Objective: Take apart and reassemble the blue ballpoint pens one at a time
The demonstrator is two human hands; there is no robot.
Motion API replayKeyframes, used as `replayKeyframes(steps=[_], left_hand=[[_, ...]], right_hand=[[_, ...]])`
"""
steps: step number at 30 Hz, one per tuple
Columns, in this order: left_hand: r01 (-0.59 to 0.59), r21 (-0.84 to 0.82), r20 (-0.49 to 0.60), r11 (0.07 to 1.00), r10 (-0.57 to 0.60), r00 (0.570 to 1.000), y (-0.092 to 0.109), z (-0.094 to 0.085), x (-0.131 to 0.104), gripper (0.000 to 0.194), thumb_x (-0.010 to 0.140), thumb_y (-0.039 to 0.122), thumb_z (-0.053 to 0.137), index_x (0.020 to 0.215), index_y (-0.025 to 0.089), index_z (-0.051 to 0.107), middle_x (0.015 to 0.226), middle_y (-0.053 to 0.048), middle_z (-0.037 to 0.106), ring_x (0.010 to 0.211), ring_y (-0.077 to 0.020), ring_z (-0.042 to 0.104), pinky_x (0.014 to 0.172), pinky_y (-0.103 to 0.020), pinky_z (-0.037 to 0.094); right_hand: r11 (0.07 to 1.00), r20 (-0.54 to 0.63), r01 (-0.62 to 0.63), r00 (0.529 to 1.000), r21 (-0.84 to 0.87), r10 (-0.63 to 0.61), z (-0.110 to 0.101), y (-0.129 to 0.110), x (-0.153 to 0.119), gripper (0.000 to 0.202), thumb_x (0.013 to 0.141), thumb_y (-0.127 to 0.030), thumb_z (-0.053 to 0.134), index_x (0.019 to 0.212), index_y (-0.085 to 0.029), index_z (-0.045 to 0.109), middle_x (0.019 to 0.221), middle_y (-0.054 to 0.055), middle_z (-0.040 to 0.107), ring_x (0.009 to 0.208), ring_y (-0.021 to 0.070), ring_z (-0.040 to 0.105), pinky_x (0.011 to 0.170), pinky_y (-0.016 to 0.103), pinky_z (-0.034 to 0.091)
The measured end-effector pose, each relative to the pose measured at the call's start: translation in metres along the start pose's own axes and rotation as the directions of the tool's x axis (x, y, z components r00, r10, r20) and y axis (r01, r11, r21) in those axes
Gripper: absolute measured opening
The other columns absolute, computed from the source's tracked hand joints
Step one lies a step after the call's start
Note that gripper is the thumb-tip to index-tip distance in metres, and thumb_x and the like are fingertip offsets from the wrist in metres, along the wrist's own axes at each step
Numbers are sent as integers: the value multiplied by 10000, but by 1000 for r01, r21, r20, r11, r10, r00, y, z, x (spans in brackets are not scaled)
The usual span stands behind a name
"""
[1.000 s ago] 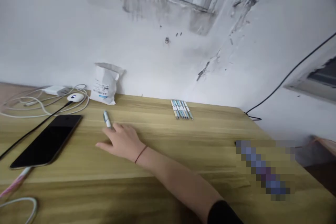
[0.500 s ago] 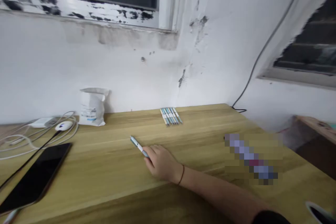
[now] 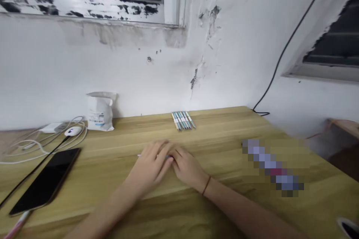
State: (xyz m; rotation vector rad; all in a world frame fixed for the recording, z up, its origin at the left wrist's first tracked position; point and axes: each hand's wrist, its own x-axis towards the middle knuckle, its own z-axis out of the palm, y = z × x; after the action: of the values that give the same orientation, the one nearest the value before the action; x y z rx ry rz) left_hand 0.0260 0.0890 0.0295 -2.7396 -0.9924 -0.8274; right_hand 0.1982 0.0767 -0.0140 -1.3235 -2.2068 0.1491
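My left hand (image 3: 152,160) and my right hand (image 3: 187,164) meet over the middle of the wooden table, fingertips touching or overlapping. Between them is a slim pen (image 3: 167,156), mostly hidden; a small bit of it pokes out left of my left fingers. My right hand is closed on the pen's right part, a thin dark band round the wrist. The left fingers are bent over the pen, slightly blurred. Beyond the hands, a row of several pale blue and cream pens (image 3: 183,120) lies side by side near the wall.
A white paper bag (image 3: 100,112) stands against the wall, left of the pen row. Farther left are white cables, a charger (image 3: 52,127), a white mouse-like device (image 3: 73,131) and a black phone (image 3: 46,181). A pixelated long object (image 3: 270,166) lies on the wooden table (image 3: 221,138) at right.
My left hand has come in from the lower left and closed over the pen beside my right hand. The right hand has moved slightly right. The view has shifted a little.
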Motion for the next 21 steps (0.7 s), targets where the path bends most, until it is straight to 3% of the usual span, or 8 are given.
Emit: replayKeyframes(steps=[3,4,8,14,21], left_hand=[[-103,49,171,993,94,981,-22,14,-5,213,915,271,399,956,194,594,903,-47,615,869,-179,563,799,-340,453],[-102,56,184,993,90,979,-28,19,-8,212,917,266,395,921,195,595,858,-41,608,829,-170,564,757,-315,455],[-62,129,142,990,44,989,-40,26,-21,179,904,241,423,1013,202,559,935,-52,591,823,-172,562,717,-291,448],[-140,150,113,979,124,986,-33,19,-25,233,901,177,403,1084,207,545,950,-57,592,845,-173,569,739,-304,459],[90,21,220,996,-93,971,-22,21,-25,272,930,328,339,950,206,582,863,-22,596,677,-121,582,540,-215,439]], right_hand=[[997,-13,4,1000,77,-3,-1,0,0,130,881,-153,442,960,-197,535,938,54,566,868,172,540,762,287,439],[996,-14,2,1000,92,-1,-2,-1,0,110,882,-170,452,949,-200,534,927,50,567,858,172,541,755,285,439],[994,10,-3,1000,107,2,-3,-1,1,121,909,-229,417,878,-195,528,845,42,566,809,171,533,722,289,427],[994,67,54,996,96,-61,-6,5,0,181,905,-178,389,778,-186,519,771,34,547,751,159,506,667,271,398],[991,-1,133,991,2,-133,-7,10,-1,210,852,-84,399,832,-185,582,764,48,575,757,176,508,705,304,394]])
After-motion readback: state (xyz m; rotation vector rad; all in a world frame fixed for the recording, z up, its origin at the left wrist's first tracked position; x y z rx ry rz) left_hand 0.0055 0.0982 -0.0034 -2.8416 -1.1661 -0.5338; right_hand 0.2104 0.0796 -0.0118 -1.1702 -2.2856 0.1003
